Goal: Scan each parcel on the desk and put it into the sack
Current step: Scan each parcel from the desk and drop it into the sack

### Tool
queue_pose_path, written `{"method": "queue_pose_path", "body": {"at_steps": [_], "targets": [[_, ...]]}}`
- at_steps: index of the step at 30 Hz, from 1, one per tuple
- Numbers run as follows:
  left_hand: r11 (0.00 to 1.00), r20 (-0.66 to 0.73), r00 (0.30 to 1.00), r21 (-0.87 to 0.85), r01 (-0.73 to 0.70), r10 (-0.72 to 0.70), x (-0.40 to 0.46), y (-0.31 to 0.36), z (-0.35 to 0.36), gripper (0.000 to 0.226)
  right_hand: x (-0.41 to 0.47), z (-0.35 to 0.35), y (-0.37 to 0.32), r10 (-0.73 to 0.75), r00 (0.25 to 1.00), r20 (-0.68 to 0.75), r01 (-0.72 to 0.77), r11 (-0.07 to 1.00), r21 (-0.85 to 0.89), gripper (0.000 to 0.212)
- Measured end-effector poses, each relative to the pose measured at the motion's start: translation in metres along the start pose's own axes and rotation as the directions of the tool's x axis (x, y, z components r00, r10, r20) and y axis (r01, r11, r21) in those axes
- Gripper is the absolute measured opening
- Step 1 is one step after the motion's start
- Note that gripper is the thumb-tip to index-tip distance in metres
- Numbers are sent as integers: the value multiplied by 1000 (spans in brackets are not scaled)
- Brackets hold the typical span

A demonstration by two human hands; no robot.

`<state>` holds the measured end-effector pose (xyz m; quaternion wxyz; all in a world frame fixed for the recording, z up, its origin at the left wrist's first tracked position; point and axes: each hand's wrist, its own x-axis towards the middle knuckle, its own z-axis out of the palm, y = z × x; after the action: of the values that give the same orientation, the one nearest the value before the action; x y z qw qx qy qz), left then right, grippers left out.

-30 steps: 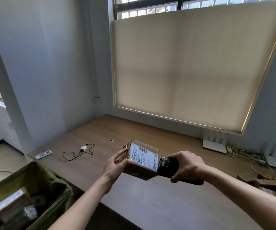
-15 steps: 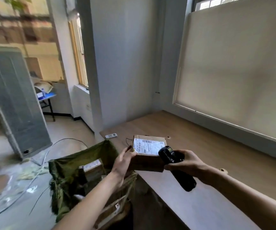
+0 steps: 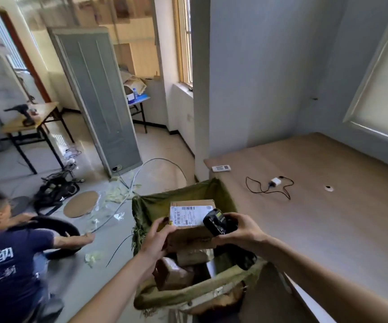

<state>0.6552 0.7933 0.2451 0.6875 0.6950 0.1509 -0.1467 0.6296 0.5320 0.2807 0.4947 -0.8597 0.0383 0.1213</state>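
Cardboard parcel (image 3: pixel 192 223): brown box with a white barcode label on its top face, held level in the air directly above the open mouth of the sack; not yet released.
Left hand (image 3: pixel 158 238): grasps the parcel's left side, thumb on the top edge near the label, fingers curled under the box.
Right hand (image 3: pixel 239 229): wrapped around the scanner (image 3: pixel 221 223), whose head sits against the parcel's right edge; the handle hangs down below the palm.
Sack (image 3: pixel 181 197): green fabric bag standing on the floor against the near left edge of the desk, mouth held open, rim folded outward.
Sack contents: at least two other cardboard boxes (image 3: pixel 172 273) lie inside, below the held parcel, stacked unevenly.
Desk (image 3: pixel 328 217): wooden top; a white charger with a black cable (image 3: pixel 274 183) and a white remote (image 3: pixel 221 168) lie on it, well apart from the hands.
Surroundings: a second person (image 3: pixel 9 248) crouches on the floor to the left, near loose cables.
Risk 1: the parcel may land on a corner of the boxes below and tip against the rim, because the stack is uneven.
Risk 2: a one-sided grasp may let the box tilt and slip early.
Risk 3: the hanging scanner handle may snag the sack rim as the hands lower.
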Motion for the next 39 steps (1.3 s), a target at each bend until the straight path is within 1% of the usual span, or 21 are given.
{"method": "queue_pose_path", "body": {"at_steps": [2,4,6,8,11,14,19,22,26,28,32,34,36,38,39], "targets": [[999,-46,998,1,44,-43,27,-11,-6,40,38,16,14,19,999,43,-17,999,-35,67],[998,-84,994,9,70,-69,51,-24,-11,38,71,31,27,49,995,92,-44,997,-57,71],[995,-111,989,8,95,-94,73,-37,-18,40,101,48,37,75,990,122,-67,995,-70,78],[994,-140,984,-1,112,-111,89,-49,-28,44,123,64,45,91,987,134,-80,993,-87,79],[991,-197,971,4,136,-133,109,-68,-44,48,149,89,53,91,984,156,-74,991,-113,76],[980,-232,954,13,200,-192,126,-84,-61,50,167,110,54,77,976,205,-41,984,-172,86],[956,-248,946,152,252,-210,151,-97,-80,54,181,125,50,88,971,222,-22,958,-285,84],[937,-232,950,227,264,-211,152,-94,-86,54,180,125,49,103,975,197,-38,950,-309,86],[913,-163,971,342,221,-174,152,-83,-97,58,176,118,46,126,982,138,-74,940,-334,85],[904,-141,981,387,179,-133,151,-74,-101,59,173,114,41,135,986,102,-91,932,-351,83],[877,-70,997,480,12,24,152,-44,-104,52,160,95,28,138,990,16,-123,928,-351,90],[846,-8,995,527,-84,104,152,-22,-96,50,146,77,20,134,991,-28,-135,930,-342,98],[809,57,985,563,-167,164,152,2,-80,49,127,56,15,130,988,-89,-150,943,-297,104],[790,124,971,565,-240,206,150,24,-56,49,102,33,12,135,980,-148,-166,960,-225,102],[785,171,960,552,-280,222,147,34,-42,48,87,20,11,139,975,-176,-174,963,-206,98]]}}
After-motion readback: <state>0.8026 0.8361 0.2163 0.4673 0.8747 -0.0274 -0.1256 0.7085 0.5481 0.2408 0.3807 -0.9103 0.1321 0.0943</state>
